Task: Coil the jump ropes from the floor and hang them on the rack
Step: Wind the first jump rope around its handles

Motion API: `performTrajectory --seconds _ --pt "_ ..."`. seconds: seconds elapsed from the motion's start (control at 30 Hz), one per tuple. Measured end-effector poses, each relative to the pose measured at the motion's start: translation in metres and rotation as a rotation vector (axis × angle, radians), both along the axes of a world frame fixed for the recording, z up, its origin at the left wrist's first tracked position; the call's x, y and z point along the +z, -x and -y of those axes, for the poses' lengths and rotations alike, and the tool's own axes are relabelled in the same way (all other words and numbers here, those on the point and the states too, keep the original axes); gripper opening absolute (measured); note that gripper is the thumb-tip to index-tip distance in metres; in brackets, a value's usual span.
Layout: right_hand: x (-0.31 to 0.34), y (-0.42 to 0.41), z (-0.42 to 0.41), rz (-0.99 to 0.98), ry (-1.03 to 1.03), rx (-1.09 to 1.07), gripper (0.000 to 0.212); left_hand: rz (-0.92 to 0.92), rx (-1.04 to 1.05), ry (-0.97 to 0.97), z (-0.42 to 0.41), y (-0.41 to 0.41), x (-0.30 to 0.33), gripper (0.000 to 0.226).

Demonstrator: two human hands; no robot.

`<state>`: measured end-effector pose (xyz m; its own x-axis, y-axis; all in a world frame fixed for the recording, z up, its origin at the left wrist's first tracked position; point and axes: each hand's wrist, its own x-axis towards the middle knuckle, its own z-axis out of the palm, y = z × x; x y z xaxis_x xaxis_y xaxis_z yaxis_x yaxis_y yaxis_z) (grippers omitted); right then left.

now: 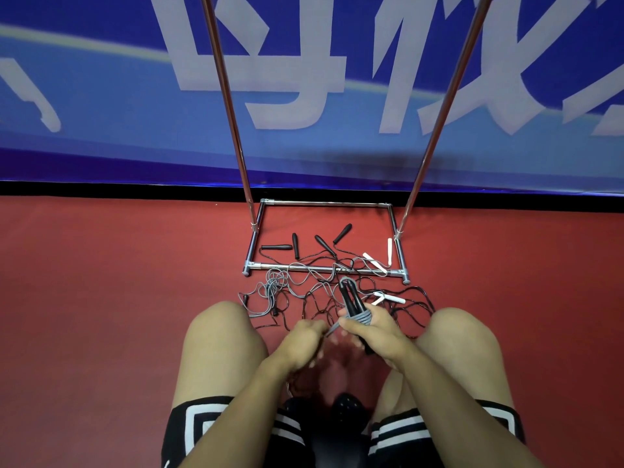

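Observation:
My right hand grips a pair of black handles with grey rope wound around them. My left hand pinches the free end of that grey rope just left of the bundle. A tangle of grey and black ropes lies on the red floor in front of my knees. Several black handles and white handles lie inside the chrome rack's base frame. The rack's two uprights rise out of the top of the view.
A blue banner with white characters covers the wall behind the rack. My bare knees flank my hands. Red floor stretches left and right.

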<state>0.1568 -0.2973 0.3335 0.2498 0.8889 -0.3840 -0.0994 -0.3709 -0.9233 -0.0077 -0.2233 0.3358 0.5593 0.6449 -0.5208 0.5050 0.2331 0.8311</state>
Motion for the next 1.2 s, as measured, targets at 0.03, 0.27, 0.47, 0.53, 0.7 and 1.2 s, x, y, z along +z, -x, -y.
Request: performTrajectory --seconds 0.03,0.27,0.47,0.53,0.7,1.2 --pt "-0.001 -0.001 -0.001 -0.004 -0.014 -0.016 0.019 -0.045 -0.062 0.059 0.001 0.001 -0.001 0.045" --pt "-0.006 -0.004 -0.007 -0.076 -0.028 -0.153 0.03 0.082 0.017 0.089 0.001 -0.006 -0.011 0.04" --pt "-0.015 -0.01 -0.011 -0.274 0.087 -0.212 0.048 0.107 0.248 -0.19 -0.008 -0.002 -0.028 0.027" --pt "-0.017 -0.009 -0.012 -0.313 0.095 -0.206 0.047 0.106 0.266 -0.223 -0.008 -0.003 -0.027 0.035" --pt "-0.012 -0.004 -0.011 -0.37 0.087 -0.175 0.03 -0.01 0.227 -0.325 -0.007 -0.001 -0.028 0.055" --pt "-0.01 -0.006 -0.005 -0.152 -0.026 -0.009 0.034 0.125 0.147 -0.304 0.002 0.0 -0.007 0.042"
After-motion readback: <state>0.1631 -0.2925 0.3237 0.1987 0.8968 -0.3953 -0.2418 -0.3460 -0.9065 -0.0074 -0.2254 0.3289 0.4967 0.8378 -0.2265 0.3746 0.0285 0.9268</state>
